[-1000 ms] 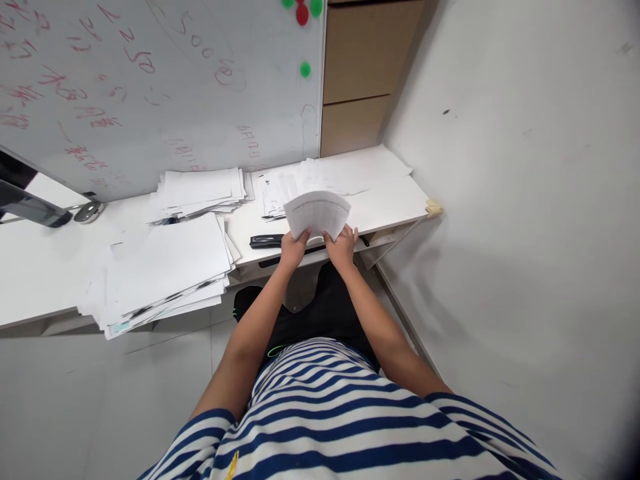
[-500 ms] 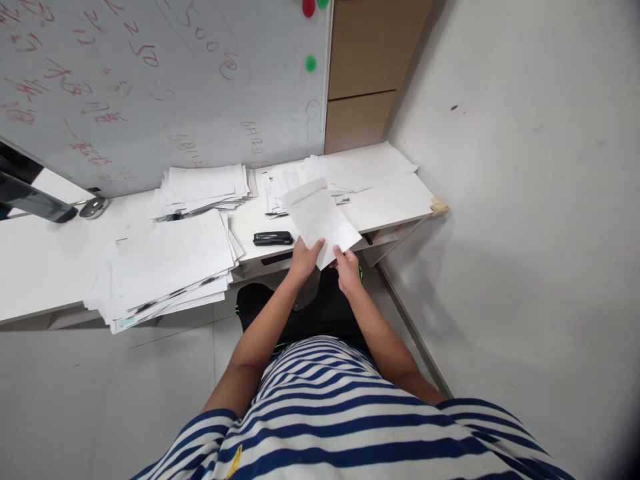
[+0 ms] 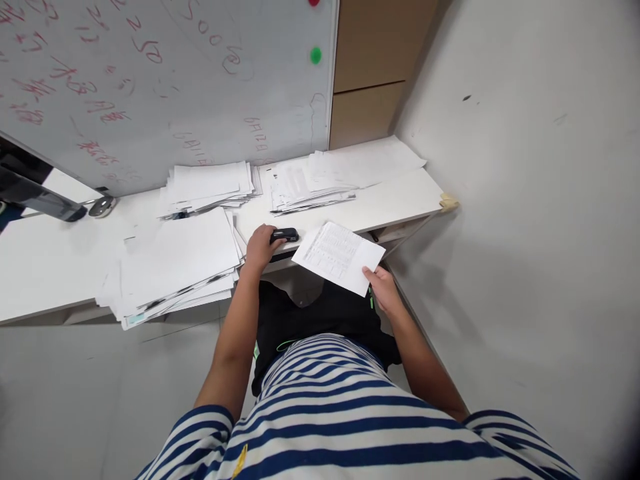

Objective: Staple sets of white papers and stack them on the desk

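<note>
A black stapler (image 3: 286, 235) lies near the front edge of the white desk (image 3: 400, 203). My left hand (image 3: 261, 248) is closed around the stapler's left end, thumb on the near side. Out over the desk's front edge, my right hand (image 3: 383, 287) pinches a printed sheet of paper (image 3: 340, 257) by its lower right corner. Faint lines of print and a table show on the sheet's upper face. Whether it is one sheet or several together, I cannot tell.
Left of my left hand is a thick, uneven paper stack (image 3: 180, 257). Behind it sits another stack (image 3: 210, 181), and loose papers (image 3: 310, 183) lie to the right. A whiteboard (image 3: 200, 80) stands behind the desk, a wall (image 3: 525, 200) at the right. A computer mouse (image 3: 103, 207) rests far left.
My left hand has let go of the paper, moved left and taken hold of the stapler. My right hand has carried the paper right and slightly down, turning its printed face up.
</note>
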`<state>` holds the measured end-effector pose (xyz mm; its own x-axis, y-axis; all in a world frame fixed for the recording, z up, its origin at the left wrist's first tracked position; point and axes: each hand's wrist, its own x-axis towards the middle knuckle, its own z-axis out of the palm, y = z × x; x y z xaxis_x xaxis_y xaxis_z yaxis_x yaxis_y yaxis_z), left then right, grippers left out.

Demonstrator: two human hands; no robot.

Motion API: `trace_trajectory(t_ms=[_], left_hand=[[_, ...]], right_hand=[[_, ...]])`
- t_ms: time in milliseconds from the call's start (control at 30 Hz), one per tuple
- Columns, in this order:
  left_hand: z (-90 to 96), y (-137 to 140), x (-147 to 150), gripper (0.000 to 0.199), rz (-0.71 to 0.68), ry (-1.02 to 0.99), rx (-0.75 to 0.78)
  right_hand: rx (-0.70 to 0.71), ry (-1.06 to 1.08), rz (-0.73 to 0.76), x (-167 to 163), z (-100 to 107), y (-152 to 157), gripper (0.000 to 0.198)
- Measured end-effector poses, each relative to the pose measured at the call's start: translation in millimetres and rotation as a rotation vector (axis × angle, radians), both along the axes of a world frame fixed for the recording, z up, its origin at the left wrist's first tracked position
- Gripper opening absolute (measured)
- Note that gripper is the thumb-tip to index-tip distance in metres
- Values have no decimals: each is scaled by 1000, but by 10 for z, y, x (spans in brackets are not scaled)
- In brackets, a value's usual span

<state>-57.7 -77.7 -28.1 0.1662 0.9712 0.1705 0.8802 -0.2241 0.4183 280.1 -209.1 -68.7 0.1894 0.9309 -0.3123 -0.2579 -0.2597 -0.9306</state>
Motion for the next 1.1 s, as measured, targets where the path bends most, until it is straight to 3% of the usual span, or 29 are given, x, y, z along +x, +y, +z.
trace_trajectory(t_ms=[167,300,867,1000,1100], left_hand=[[-26,-50,33,40,-72,-66,26],[-33,-56,18,40,-84,-95,19],[-61,-83,44,45,-54,-93,2],[33,-99,37,46,-76,-125,-42],[200,-88,27,52,-72,-167,-164]], right_hand=[[-70,67,99,-26,74,83,46],[-96,5,171,21,95,187,44],[-45,7,199,-22,82,287,46],[-15,13,180,-97,131,376,46],[3,-55,112,-96,133,445,47]])
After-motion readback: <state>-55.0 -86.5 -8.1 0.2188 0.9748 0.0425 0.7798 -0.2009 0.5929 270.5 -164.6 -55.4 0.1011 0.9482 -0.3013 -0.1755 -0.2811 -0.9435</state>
